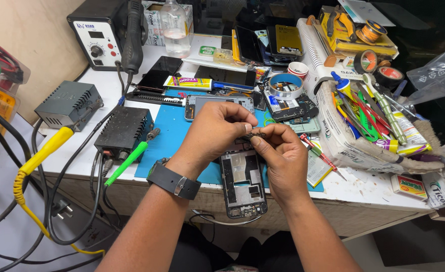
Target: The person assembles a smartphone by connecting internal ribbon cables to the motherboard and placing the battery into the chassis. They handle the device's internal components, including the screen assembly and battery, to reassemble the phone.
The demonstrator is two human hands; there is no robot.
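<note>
Below the fingers, white surface [368, 194], crowded with tools. On it, under the fingers, blue mat [174, 133]. Directly beneath the fingers, opened phone [242, 184], lying flat, lower end over the surface edge. Just right of the fingers, red screwdriver [320, 156]. Left hand [215, 131] and right hand [278, 156] touching at the fingers [247, 128], pinched together on a small dark part [257, 135], too small to identify.

small part [256, 135] between hands too tiny to identify, opened phone [242, 182] top hidden
</note>
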